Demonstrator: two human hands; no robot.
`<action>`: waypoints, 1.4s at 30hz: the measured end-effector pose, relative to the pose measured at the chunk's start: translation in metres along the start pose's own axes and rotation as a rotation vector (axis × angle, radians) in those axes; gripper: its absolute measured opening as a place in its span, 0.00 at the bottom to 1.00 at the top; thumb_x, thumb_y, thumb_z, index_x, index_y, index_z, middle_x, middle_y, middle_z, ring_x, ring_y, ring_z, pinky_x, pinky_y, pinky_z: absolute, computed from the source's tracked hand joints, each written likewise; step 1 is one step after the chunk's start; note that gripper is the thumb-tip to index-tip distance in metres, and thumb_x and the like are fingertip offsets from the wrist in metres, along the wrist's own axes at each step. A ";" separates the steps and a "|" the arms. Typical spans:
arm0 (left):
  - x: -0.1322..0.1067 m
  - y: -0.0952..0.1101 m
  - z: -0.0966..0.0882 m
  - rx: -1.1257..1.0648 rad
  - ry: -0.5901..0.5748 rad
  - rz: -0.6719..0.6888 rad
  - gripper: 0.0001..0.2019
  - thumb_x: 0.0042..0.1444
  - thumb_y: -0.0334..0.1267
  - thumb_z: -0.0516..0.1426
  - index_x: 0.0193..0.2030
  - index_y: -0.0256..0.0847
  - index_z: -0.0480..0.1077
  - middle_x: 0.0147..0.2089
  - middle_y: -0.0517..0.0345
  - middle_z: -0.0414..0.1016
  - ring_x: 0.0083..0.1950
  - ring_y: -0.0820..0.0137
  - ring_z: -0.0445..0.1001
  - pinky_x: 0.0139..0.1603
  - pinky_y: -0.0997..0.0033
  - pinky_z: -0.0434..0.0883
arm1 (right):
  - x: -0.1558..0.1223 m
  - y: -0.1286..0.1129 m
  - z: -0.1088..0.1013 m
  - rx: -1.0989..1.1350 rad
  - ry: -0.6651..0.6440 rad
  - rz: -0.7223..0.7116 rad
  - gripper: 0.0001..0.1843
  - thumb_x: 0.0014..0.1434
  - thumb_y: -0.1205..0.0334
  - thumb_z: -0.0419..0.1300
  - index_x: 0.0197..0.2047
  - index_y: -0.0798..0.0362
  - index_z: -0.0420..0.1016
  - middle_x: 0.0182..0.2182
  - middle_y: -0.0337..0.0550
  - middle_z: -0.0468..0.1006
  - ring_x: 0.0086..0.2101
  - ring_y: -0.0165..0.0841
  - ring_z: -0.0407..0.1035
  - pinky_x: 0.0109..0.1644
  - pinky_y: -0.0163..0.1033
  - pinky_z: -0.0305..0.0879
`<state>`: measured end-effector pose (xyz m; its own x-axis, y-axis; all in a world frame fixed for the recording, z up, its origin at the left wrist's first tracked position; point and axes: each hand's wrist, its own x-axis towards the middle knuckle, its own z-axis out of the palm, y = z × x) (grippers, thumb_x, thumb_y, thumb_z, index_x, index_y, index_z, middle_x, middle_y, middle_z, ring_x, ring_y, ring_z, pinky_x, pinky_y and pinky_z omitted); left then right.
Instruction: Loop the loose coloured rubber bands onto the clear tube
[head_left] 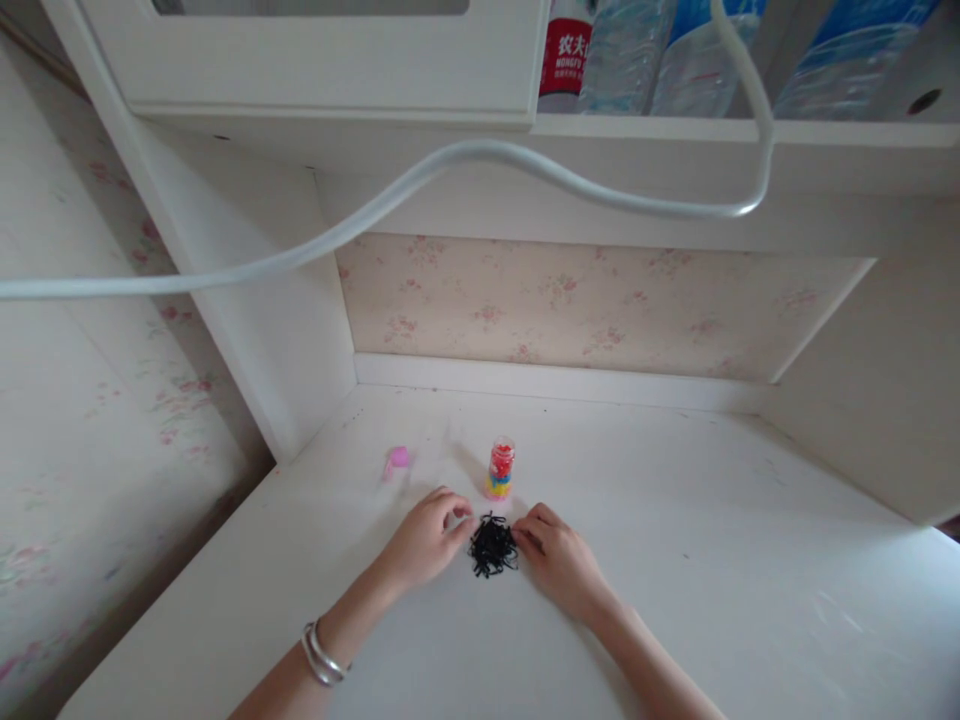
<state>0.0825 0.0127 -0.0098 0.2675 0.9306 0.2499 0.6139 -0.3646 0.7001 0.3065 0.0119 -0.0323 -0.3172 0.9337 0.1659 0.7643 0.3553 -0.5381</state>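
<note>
A small heap of black rubber bands (493, 547) lies on the white desk between my two hands. My left hand (429, 537) is at the heap's left edge, fingers curved, with a gap between thumb and forefinger and nothing visible in it. From the right, my right hand (561, 562) touches the heap with its fingertips drawn together in a pinch; what they hold is too small to make out. Just behind the heap stands an uncapped clear bottle (500, 470) filled with red, blue and yellow bits. A pink cap (398, 458) rests to the left of the bottle.
The white desk (720, 600) runs back to a low ledge and flowered wallpaper (555, 300). A white cable (480, 152) hangs across the view above. Overhead, a shelf holds several plastic water bottles (626, 55). A side panel (259, 300) bounds the left.
</note>
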 end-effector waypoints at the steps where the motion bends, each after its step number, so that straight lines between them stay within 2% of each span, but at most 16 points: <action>1: -0.006 0.000 0.000 0.016 -0.042 0.008 0.09 0.55 0.41 0.54 0.38 0.41 0.72 0.38 0.56 0.72 0.38 0.70 0.70 0.41 0.71 0.67 | 0.000 -0.001 0.000 0.007 0.004 -0.007 0.15 0.62 0.57 0.47 0.35 0.47 0.75 0.35 0.39 0.71 0.32 0.28 0.68 0.36 0.32 0.59; 5: -0.018 -0.001 0.008 0.084 -0.121 0.009 0.08 0.51 0.38 0.57 0.38 0.42 0.73 0.40 0.56 0.73 0.43 0.68 0.70 0.45 0.70 0.66 | 0.000 -0.002 -0.004 0.042 0.028 0.001 0.18 0.63 0.55 0.46 0.33 0.48 0.75 0.34 0.40 0.71 0.31 0.28 0.67 0.36 0.33 0.59; 9: -0.020 -0.001 0.012 0.146 -0.135 0.008 0.06 0.53 0.37 0.55 0.35 0.42 0.73 0.37 0.57 0.73 0.41 0.68 0.70 0.44 0.69 0.65 | 0.007 0.002 -0.011 0.055 0.061 0.025 0.19 0.62 0.52 0.48 0.31 0.49 0.75 0.31 0.40 0.70 0.29 0.29 0.66 0.35 0.34 0.58; 14: -0.019 -0.002 0.007 0.093 -0.121 -0.009 0.09 0.56 0.38 0.53 0.35 0.42 0.74 0.37 0.57 0.73 0.39 0.69 0.70 0.41 0.72 0.65 | 0.018 0.009 -0.019 0.080 0.120 0.018 0.19 0.61 0.50 0.49 0.30 0.50 0.76 0.29 0.40 0.69 0.28 0.29 0.65 0.33 0.34 0.57; 19: -0.016 -0.003 0.006 0.066 -0.058 -0.020 0.11 0.58 0.40 0.50 0.33 0.41 0.73 0.36 0.56 0.73 0.38 0.70 0.71 0.41 0.72 0.65 | 0.027 0.003 -0.028 0.166 0.281 0.043 0.20 0.60 0.48 0.50 0.29 0.51 0.75 0.28 0.40 0.70 0.29 0.31 0.65 0.35 0.35 0.58; 23: -0.015 0.001 0.006 0.063 -0.003 -0.031 0.12 0.59 0.39 0.48 0.32 0.41 0.72 0.35 0.56 0.74 0.37 0.70 0.71 0.40 0.72 0.65 | 0.043 -0.014 -0.038 0.266 0.445 0.075 0.20 0.59 0.46 0.51 0.31 0.51 0.76 0.29 0.41 0.71 0.28 0.31 0.64 0.33 0.36 0.58; 26: -0.014 0.004 0.004 0.047 0.025 -0.058 0.13 0.60 0.40 0.48 0.33 0.41 0.72 0.35 0.57 0.75 0.36 0.70 0.71 0.39 0.73 0.64 | 0.058 -0.028 -0.044 0.302 0.506 0.052 0.21 0.59 0.45 0.51 0.31 0.52 0.76 0.29 0.41 0.71 0.28 0.30 0.63 0.33 0.36 0.58; 30: -0.013 0.004 0.000 -0.003 0.056 -0.119 0.13 0.59 0.40 0.48 0.34 0.42 0.71 0.31 0.58 0.76 0.33 0.70 0.72 0.35 0.74 0.64 | 0.075 -0.039 -0.047 0.300 0.519 0.006 0.23 0.58 0.43 0.50 0.31 0.52 0.77 0.29 0.43 0.71 0.28 0.31 0.63 0.33 0.36 0.59; 34: -0.012 0.004 -0.003 -0.038 0.105 -0.112 0.12 0.59 0.40 0.49 0.33 0.42 0.72 0.31 0.59 0.76 0.32 0.71 0.72 0.35 0.74 0.64 | 0.082 -0.045 -0.048 0.273 0.530 -0.004 0.25 0.58 0.42 0.49 0.31 0.53 0.76 0.30 0.44 0.72 0.29 0.31 0.63 0.34 0.36 0.59; 40: -0.013 0.004 -0.005 -0.147 0.146 -0.109 0.11 0.58 0.40 0.50 0.41 0.43 0.72 0.39 0.57 0.78 0.39 0.69 0.74 0.41 0.73 0.68 | 0.083 -0.047 -0.045 0.245 0.496 0.004 0.24 0.58 0.43 0.49 0.32 0.53 0.77 0.30 0.44 0.72 0.27 0.30 0.62 0.33 0.36 0.60; 42: -0.014 0.004 -0.006 -0.145 0.149 -0.100 0.11 0.58 0.39 0.50 0.41 0.43 0.73 0.40 0.57 0.78 0.39 0.69 0.74 0.41 0.73 0.68 | 0.084 -0.046 -0.042 0.241 0.476 0.005 0.24 0.58 0.43 0.50 0.33 0.53 0.78 0.31 0.44 0.73 0.27 0.30 0.63 0.33 0.36 0.60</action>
<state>0.0769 -0.0015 -0.0059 0.0915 0.9606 0.2624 0.5162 -0.2711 0.8124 0.2682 0.0755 0.0415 0.0186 0.8717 0.4896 0.5966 0.3833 -0.7051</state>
